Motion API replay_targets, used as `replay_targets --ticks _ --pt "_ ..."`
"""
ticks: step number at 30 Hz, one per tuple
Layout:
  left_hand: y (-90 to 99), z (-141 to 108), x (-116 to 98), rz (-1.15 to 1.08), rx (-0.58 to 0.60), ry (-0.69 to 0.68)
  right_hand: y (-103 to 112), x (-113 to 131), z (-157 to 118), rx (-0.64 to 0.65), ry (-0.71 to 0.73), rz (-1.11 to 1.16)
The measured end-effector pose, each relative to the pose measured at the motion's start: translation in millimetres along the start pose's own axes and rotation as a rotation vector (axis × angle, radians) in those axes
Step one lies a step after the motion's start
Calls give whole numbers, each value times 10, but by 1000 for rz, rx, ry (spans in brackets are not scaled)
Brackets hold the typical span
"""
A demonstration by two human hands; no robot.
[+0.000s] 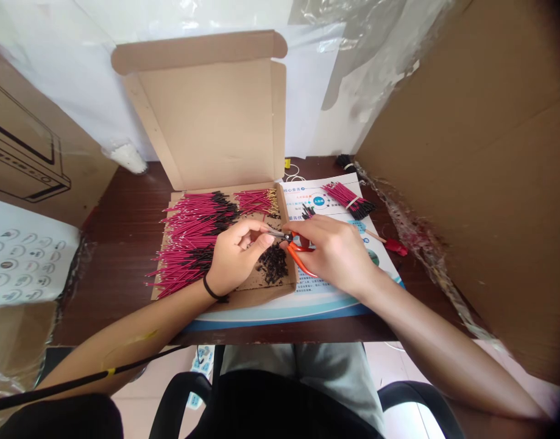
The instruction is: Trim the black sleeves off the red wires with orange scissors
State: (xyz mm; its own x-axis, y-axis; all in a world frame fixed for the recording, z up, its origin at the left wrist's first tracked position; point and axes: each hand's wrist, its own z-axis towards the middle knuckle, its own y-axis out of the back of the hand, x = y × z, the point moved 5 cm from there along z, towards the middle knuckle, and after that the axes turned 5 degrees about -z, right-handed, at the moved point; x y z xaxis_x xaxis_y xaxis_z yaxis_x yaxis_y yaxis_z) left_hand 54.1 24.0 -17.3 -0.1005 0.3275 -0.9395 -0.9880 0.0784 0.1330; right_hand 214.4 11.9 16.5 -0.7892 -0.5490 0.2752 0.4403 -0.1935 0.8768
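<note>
**Wire being held at the tips of orange pliers, above a scrap pile**

Along the left of centre, red wires [192, 241] with black ends are being held in a loose heap inside a cardboard box [202, 122]. They could be tangled or scattered if brushed by the wrist, where a black wristband [211, 289] is being worn. The left hand [238, 256] is being kept nearly closed, with its fingers curled, and a thin wire [274, 232] appears to be pinched between thumb and forefinger, though the strand is too fine to be traced clearly. At centre, the wire is being held at the tips of the pliers [298, 256], just above black scraps [273, 265]. Its end could be nicked or snapped if the pliers are squeezed too hard, and a slip could send it into the scraps, where it could be hard to find. The right hand [332, 253] is being closed around the orange handles, narrowly, over the box's right wall. To the right, a tied bundle of red wires [348, 200] is being left on a printed leaflet [334, 204], with a red-handled tool [393, 246] lying near its edge.
</note>
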Motion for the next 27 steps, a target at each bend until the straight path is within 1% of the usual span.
replay_targets --ticks 4,8,12,16,21,24,27 --pt "-6 7 -23 4 -16 -13 -34 -23 -11 15 11 -17" --pt "-10 10 -26 45 -14 4 -86 -64 -15 52 11 -44" --pt "-13 13 -20 55 7 28 -98 -86 -17 15 -21 -104" --pt "-38 14 -21 -58 31 51 -99 -80 -19 -28 -68 -76" --pt "-58 -7 -17 -224 25 53 -128 -59 -13 -13 -77 -36" --pt "-44 -25 2 -213 20 61 -131 -64 -14 -18 -69 -72" --pt "-11 -25 10 -183 -13 90 -114 -64 -20 -50 -23 -138"
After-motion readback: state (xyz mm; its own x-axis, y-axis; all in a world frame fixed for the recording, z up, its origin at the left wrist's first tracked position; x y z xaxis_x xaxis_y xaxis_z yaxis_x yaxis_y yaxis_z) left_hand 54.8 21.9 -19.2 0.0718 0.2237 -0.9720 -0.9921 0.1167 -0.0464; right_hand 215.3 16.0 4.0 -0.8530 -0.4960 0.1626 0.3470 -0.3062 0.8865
